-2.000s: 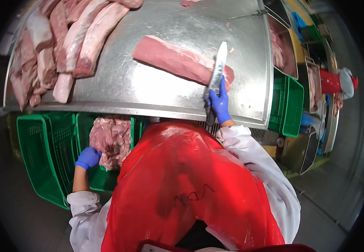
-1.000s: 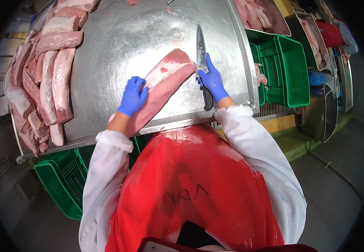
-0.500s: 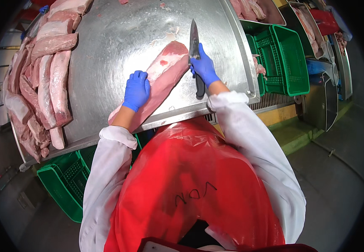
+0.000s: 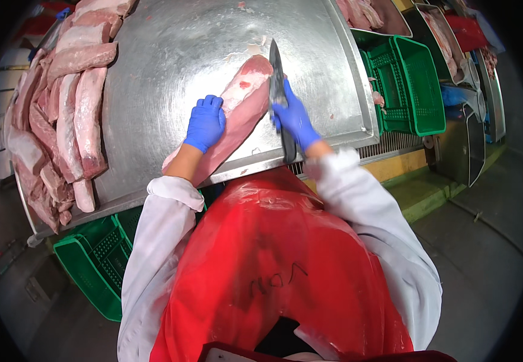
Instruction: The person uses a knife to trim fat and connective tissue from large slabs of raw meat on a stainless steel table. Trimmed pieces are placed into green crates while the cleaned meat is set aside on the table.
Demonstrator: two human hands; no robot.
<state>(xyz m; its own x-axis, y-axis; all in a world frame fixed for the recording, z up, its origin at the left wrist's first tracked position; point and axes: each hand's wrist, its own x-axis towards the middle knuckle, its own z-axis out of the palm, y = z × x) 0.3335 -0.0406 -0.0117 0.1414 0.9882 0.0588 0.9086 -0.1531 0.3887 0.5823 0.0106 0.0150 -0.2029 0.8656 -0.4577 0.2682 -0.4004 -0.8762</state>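
A long pink pork loin lies slantwise on the steel table, its pale fatty side partly showing. My left hand, in a blue glove, grips its left edge near the middle, fingers together and bent. In my blue-gloved right hand is a knife with a dark, smeared blade and a black handle. The fingers close round it near where blade and handle meet. Its tip points to the far side, and the blade stands just right of the loin's far end. The right hand is slightly blurred.
Several cut meat pieces are heaped along the table's left side. Green crates stand at the right and below the table's front left edge. Trays of meat stand at the far right. A raised rim borders the table.
My right hand has drawn the knife slightly toward me. My left hand has shifted a little right and away from me along the loin.
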